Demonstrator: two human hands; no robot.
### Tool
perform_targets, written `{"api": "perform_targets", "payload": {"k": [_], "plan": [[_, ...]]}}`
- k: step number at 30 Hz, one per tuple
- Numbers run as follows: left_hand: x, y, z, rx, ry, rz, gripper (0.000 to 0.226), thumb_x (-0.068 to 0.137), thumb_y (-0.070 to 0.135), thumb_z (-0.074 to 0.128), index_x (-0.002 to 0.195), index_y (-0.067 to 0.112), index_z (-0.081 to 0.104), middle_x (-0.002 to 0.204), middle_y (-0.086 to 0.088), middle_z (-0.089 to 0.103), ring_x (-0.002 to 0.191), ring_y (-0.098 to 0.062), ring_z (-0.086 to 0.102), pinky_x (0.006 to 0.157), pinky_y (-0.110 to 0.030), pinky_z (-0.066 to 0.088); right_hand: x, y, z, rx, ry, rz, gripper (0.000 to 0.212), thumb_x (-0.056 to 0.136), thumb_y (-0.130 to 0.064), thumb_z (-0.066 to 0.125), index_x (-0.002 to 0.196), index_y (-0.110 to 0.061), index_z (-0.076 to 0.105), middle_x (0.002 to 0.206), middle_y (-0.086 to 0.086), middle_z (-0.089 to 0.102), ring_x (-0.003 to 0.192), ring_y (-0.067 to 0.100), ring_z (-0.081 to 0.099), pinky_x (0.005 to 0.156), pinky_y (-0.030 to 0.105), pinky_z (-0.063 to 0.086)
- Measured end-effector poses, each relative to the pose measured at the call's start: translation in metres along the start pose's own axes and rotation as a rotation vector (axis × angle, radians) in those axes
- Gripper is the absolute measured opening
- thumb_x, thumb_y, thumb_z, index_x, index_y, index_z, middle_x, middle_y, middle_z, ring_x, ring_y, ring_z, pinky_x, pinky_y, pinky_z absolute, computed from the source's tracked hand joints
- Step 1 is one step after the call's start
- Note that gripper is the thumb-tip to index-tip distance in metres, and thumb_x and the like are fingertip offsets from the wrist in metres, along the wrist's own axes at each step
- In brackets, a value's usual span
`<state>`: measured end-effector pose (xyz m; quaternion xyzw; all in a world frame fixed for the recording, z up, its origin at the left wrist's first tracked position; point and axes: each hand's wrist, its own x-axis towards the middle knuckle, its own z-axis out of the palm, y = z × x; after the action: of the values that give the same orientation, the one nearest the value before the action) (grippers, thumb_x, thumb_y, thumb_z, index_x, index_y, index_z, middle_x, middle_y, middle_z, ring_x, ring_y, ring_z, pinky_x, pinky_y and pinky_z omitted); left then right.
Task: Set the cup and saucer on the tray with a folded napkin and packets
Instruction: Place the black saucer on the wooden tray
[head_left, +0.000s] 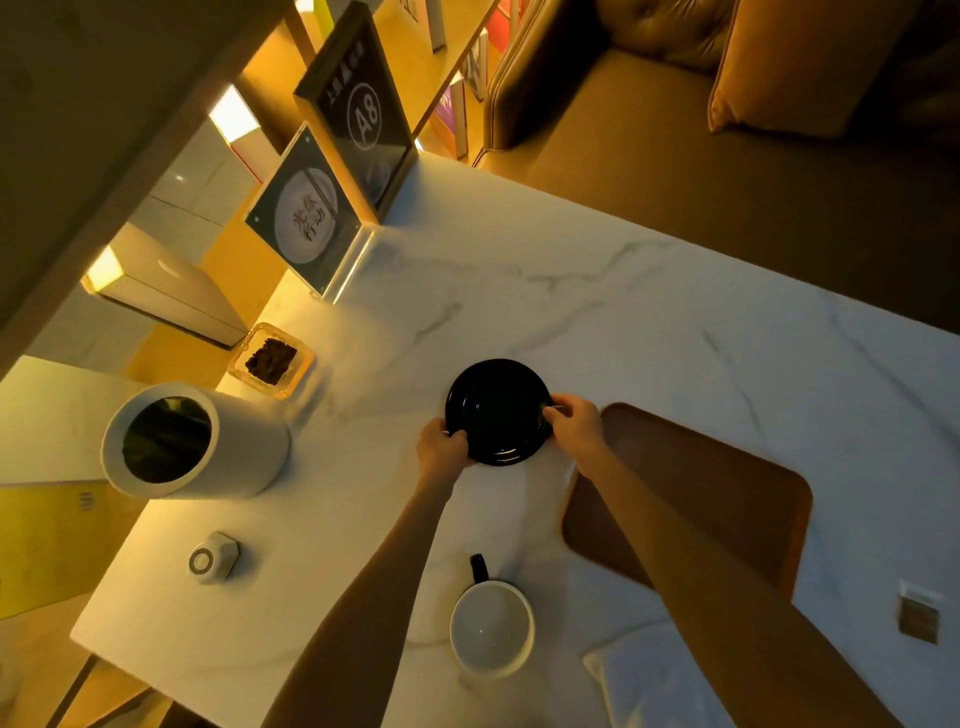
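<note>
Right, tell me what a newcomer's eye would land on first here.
The black saucer in the middle of the white marble table, gripped at opposite edges by the left hand and the right hand. Next, the brown tray just right of it, and the white cup with a dark handle nearer the person.

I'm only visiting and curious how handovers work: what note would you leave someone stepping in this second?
Left hand and right hand each grip an opposite edge of the black saucer, just left of the tray.
The cup stands empty nearer the person; a white napkin and a packet lie beside the tray, not on it.
Done: nothing on the tray yet.
Left: move saucer, cup, napkin and packet onto it.
</note>
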<state>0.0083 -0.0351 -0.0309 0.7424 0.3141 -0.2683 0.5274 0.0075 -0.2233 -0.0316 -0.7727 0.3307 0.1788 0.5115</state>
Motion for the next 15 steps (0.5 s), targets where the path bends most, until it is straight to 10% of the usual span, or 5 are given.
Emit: {"api": "perform_targets", "payload": {"k": [8, 15], "plan": [[-0.017, 0.013, -0.012, 0.05, -0.039, 0.009, 0.023, 0.091, -0.001, 0.054, 0.114, 0.0, 0.058, 0.1, -0.017, 0.064, 0.08, -0.029, 0.068, 0.069, -0.039, 0.062, -0.02, -0.011, -0.008, 0.003, -0.038, 0.022, 0.031, 0.092, -0.002, 0.055, 0.121, 0.004, 0.06, 0.121, 0.023, 0.063, 0.112, 0.036, 0.059, 0.098, 0.047, 0.048], [-0.08, -0.034, -0.01, -0.098, -0.138, 0.098, 0.01, 0.094, 0.005, 0.056, 0.098, 0.0, 0.065, 0.084, -0.015, 0.071, 0.074, -0.024, 0.072, 0.06, -0.029, 0.061, -0.1, 0.057, -0.031, 0.46, -0.009, 0.112, 0.028, 0.092, 0.003, 0.052, 0.12, 0.007, 0.056, 0.102, 0.019, 0.064, 0.088, 0.028, 0.066, 0.066, 0.032, 0.061]]}}
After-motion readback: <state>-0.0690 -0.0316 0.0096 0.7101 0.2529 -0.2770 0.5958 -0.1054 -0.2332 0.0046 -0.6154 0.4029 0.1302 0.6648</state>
